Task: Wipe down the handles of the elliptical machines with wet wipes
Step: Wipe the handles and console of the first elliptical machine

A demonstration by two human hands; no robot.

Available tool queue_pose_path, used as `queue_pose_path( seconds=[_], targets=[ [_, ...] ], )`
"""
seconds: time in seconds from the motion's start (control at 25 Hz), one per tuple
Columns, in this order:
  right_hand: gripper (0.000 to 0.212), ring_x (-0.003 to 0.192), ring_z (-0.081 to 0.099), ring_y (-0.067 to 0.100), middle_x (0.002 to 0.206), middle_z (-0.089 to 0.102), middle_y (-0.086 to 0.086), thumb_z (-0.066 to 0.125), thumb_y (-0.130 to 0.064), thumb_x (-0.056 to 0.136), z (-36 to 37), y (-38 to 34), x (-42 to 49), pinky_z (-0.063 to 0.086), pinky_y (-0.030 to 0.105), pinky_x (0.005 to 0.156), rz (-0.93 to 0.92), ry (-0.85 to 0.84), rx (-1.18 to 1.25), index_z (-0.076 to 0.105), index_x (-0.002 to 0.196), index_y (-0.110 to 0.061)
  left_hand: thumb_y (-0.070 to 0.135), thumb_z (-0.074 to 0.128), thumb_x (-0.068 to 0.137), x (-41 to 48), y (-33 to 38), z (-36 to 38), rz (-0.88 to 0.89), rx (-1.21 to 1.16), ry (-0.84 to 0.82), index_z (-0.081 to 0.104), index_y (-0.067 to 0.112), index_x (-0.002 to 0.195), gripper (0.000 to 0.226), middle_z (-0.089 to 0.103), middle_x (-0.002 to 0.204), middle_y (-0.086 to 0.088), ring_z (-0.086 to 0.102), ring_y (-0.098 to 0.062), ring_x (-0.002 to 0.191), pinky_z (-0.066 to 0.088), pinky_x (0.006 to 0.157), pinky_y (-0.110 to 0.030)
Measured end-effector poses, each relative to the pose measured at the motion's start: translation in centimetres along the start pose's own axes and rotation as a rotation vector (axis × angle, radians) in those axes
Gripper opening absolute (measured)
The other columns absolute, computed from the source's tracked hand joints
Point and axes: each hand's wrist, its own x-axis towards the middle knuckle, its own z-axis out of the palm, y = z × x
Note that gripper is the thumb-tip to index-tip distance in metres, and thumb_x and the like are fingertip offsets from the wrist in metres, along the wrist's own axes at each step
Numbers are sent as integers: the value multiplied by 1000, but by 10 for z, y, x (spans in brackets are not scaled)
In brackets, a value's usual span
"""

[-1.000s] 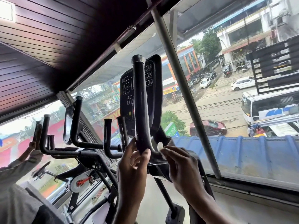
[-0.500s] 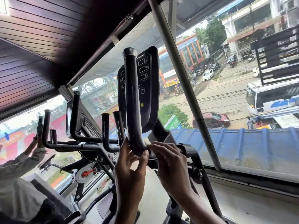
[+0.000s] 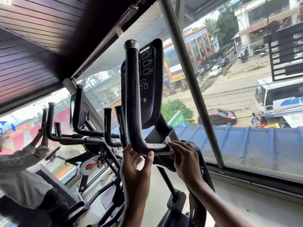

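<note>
A black curved handle (image 3: 133, 99) of the nearest elliptical machine rises in front of its console (image 3: 150, 82) and bends into a short horizontal bar at the bottom. My left hand (image 3: 135, 171) grips the bend from below, thumb hooked over the bar. My right hand (image 3: 183, 159) holds a white wet wipe (image 3: 168, 142) wrapped round the horizontal bar, just right of the bend. Only a small bit of the wipe shows above my fingers.
More black handles (image 3: 77, 112) of a second machine stand to the left. Another person (image 3: 21, 169) at far left has both hands on a far handle (image 3: 49, 122). A large window with a grey post (image 3: 193, 89) runs along the right, a ledge below it.
My right hand with the wipe slid rightwards along the horizontal bar, away from the bend. My left hand stayed at the bend. The view moved closer and tilted.
</note>
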Motion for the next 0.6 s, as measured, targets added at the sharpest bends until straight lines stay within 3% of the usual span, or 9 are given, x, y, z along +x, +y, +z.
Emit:
queue_pose_path(
  seconds=[0.12,0.24,0.36,0.48,0.6],
  targets=[
    [42,102,68,19,109,78,-4,73,12,83,7,31,7,37,4,98,44,-41,-100,80,113,-17,22,76,78,-2,-4,4,6,-4,-11,65,33,103,30,77,101,0,73,-20,102,53,101,-55],
    [53,103,69,27,112,78,0,69,17,75,9,54,11,43,17,95,127,-107,-165,80,115,-16,21,77,78,-1,-7,8,18,-6,13,64,30,105,31,76,102,-1,73,-21,100,54,100,-54],
    [44,99,72,28,108,79,2,68,12,79,9,50,15,49,24,89,198,-101,-174,81,111,-16,19,77,79,0,-11,7,34,-2,8,63,31,105,32,76,102,-2,72,-24,101,54,100,-55],
    [28,94,74,17,103,80,-3,69,2,89,2,13,10,47,14,85,154,-46,-33,82,106,-16,22,73,81,0,-9,5,48,-8,-28,63,26,108,29,76,103,-2,72,-21,103,54,100,-51],
    [21,102,69,-2,110,78,-12,68,-10,97,-11,-40,3,49,13,93,106,-42,140,81,109,-21,40,63,86,-2,-5,0,55,-39,-62,65,23,111,30,75,106,3,70,-14,105,55,99,-45]
  ],
)
